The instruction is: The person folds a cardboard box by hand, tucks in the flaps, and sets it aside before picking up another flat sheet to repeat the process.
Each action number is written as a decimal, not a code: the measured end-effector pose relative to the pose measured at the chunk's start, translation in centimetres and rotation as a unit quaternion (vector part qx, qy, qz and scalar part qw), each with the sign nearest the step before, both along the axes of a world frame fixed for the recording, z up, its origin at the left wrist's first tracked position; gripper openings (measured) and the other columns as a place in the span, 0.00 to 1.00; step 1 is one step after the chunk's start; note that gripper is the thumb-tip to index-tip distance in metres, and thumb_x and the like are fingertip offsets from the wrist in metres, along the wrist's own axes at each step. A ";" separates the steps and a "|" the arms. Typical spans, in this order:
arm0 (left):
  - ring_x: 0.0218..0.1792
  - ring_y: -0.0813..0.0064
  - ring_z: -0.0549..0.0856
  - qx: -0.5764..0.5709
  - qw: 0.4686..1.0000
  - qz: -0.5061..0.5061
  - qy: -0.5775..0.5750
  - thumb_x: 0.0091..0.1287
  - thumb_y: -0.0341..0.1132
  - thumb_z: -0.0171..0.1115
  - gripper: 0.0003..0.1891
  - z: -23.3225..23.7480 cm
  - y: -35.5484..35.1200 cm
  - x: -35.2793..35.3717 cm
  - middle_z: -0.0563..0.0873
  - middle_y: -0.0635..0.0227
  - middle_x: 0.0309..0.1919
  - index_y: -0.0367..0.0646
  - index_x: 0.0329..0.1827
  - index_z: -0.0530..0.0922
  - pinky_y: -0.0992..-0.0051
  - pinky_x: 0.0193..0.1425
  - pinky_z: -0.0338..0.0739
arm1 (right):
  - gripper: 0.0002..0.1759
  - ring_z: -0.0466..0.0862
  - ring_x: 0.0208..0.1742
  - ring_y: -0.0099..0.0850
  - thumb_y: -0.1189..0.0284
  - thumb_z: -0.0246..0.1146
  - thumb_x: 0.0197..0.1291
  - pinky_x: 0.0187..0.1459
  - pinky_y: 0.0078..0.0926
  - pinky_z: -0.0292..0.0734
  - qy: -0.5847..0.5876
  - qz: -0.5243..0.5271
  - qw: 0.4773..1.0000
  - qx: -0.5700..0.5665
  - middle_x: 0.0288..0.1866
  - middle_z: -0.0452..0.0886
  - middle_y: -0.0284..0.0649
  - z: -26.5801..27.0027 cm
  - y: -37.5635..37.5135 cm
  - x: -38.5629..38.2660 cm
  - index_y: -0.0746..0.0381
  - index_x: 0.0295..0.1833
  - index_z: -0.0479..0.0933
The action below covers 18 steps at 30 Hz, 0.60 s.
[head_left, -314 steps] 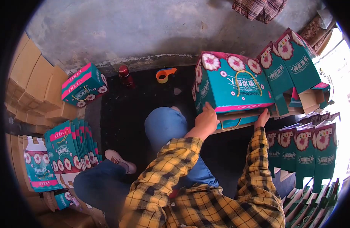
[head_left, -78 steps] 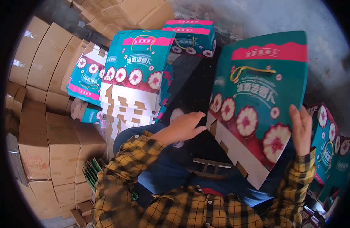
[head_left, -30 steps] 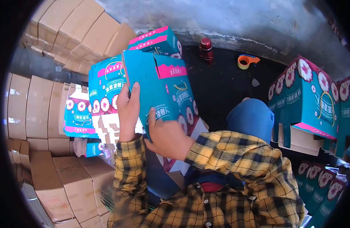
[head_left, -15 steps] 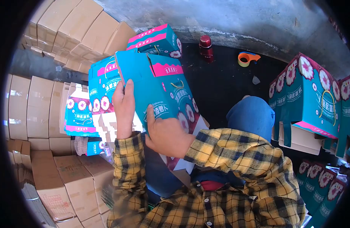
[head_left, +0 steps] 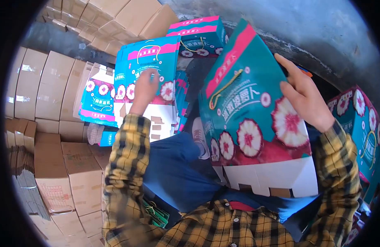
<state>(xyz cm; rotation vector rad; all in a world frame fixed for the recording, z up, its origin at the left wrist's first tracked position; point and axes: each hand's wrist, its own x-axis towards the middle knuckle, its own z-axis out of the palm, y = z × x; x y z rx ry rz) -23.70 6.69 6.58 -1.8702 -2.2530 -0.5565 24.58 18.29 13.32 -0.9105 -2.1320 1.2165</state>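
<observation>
A teal and pink printed carton point(head_left: 256, 94) with a yellow cord handle and fruit-slice pictures stands tilted over my lap, its white lower flaps loose. My right hand point(head_left: 303, 92) grips its right edge, thumb on the printed face. Above a stack of matching flattened cartons point(head_left: 169, 70) is my left hand point(head_left: 145, 89); its fingers are bent and blurred, and I cannot see whether they touch the top carton.
Brown cardboard boxes point(head_left: 54, 90) are piled along the left. An assembled teal carton point(head_left: 198, 37) sits at the back. More printed cartons point(head_left: 359, 119) stand at the right by the grey wall point(head_left: 313, 29). A shoe point(head_left: 200, 138) shows between stack and held carton.
The carton has swung right and turned, from both hands to my right hand alone. My left hand has let go of it and is over the stack. The view has shifted.
</observation>
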 end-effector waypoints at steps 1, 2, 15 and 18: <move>0.49 0.52 0.87 -0.039 0.997 -0.012 0.068 0.70 0.35 0.61 0.11 -1.4 0.3 -0.3 0.88 0.54 0.46 0.37 0.47 0.83 0.59 0.52 0.81 | 0.31 0.72 0.25 0.26 0.77 0.53 0.68 0.31 0.29 0.68 -0.027 0.015 1.000 0.004 0.24 0.72 0.42 0.5 0.3 -0.1 0.65 0.77 0.65; 0.51 0.47 0.85 -0.079 0.987 -0.025 0.136 0.67 0.33 0.61 0.10 -3.1 0.9 -0.4 0.87 0.52 0.48 0.37 0.46 0.83 0.56 0.55 0.80 | 0.30 0.74 0.25 0.29 0.77 0.52 0.67 0.32 0.30 0.69 -0.054 0.030 0.998 0.008 0.24 0.72 0.43 1.2 0.5 -0.2 0.65 0.76 0.66; 0.78 0.46 0.63 -0.266 0.918 0.041 0.291 0.64 0.48 0.67 0.37 -14.1 7.1 -4.4 0.60 0.50 0.81 0.42 0.76 0.70 0.35 0.73 0.62 | 0.24 0.83 0.25 0.41 0.85 0.55 0.57 0.31 0.32 0.75 -0.098 0.049 0.993 0.040 0.27 0.79 0.49 -0.8 1.6 -1.7 0.71 0.61 0.79; 0.75 0.39 0.66 -0.207 0.926 0.087 0.305 0.63 0.44 0.66 0.41 -16.4 6.7 -6.7 0.58 0.48 0.81 0.41 0.79 0.64 0.31 0.67 0.66 | 0.24 0.85 0.27 0.42 0.86 0.54 0.56 0.32 0.32 0.76 -0.101 0.024 0.993 0.050 0.32 0.83 0.52 -2.4 2.0 -1.4 0.72 0.60 0.79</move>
